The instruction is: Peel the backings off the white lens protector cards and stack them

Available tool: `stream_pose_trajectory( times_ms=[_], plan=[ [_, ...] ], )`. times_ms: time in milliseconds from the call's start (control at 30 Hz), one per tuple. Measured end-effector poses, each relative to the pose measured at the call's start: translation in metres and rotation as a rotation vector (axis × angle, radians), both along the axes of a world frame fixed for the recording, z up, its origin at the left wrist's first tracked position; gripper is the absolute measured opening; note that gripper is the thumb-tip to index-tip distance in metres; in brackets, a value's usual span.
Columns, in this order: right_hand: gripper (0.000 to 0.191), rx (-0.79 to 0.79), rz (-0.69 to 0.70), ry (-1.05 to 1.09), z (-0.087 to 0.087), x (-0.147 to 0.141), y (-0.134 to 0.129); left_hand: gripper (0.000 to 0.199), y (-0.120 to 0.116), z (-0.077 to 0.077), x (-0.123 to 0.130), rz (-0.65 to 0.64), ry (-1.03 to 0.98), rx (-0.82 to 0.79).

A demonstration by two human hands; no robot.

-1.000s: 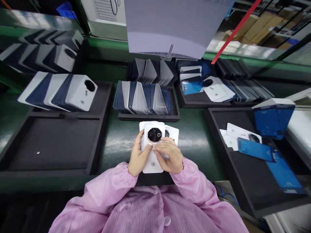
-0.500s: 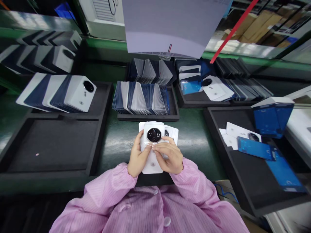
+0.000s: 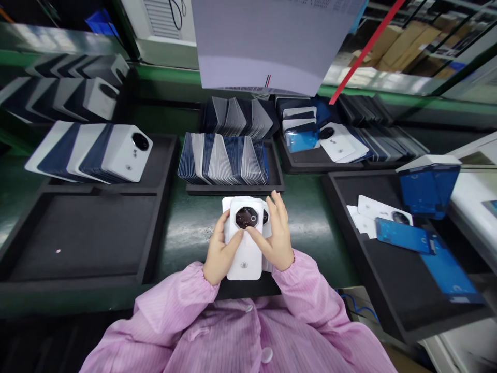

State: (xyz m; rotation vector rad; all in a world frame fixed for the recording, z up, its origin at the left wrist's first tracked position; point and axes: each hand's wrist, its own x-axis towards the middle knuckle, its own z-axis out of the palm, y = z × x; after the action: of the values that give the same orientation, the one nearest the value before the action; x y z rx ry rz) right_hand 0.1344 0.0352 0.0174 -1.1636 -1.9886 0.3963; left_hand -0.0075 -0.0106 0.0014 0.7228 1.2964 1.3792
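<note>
A white phone-back-shaped panel with a dark, faceted camera patch lies upright before me at the table's near edge. My left hand grips its left side, fingers along the edge and thumb on the face just below the camera patch. The thumb of my right hand presses the panel beside the left thumb, while its other fingers are raised and stretched out at the right. More white panels lie underneath, one with a camera patch partly hidden by my right hand.
Ahead, a black tray holds fanned blue and white panels. The left tray has white and blue panels at its back. In the right tray lie white cards and blue film-covered panels. A paper sheet hangs above.
My right hand has opened: its fingers, bent over the panel before, are now raised and spread, with the thumb against the panel. The left hand keeps its grip.
</note>
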Motion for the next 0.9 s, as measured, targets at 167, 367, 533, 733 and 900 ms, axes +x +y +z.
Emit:
stream_pose_trajectory(
  times_ms=[167, 367, 533, 733, 900],
  plan=[
    [0.048, -0.106, 0.012, 0.220, 0.001, 0.001, 0.008, 0.062, -0.001, 0.001, 0.000, -0.067, -0.150, -0.049],
    [0.041, 0.001, -0.377, 0.794, 0.008, 0.037, 0.028, 0.067, 0.004, 0.003, -0.002, -0.025, -0.227, -0.088],
    [0.045, -0.346, -0.385, 0.732, 0.003, 0.071, 0.045, 0.065, 0.006, 0.006, -0.003, 0.018, -0.265, -0.100],
    [0.031, -0.459, -0.196, 0.188, -0.016, 0.048, 0.038, 0.057, 0.003, 0.003, -0.002, 0.022, -0.170, -0.026],
    [0.021, -0.038, -0.229, 0.119, -0.003, 0.025, 0.026, 0.054, 0.001, 0.000, -0.002, 0.008, -0.021, 0.045]
  ],
)
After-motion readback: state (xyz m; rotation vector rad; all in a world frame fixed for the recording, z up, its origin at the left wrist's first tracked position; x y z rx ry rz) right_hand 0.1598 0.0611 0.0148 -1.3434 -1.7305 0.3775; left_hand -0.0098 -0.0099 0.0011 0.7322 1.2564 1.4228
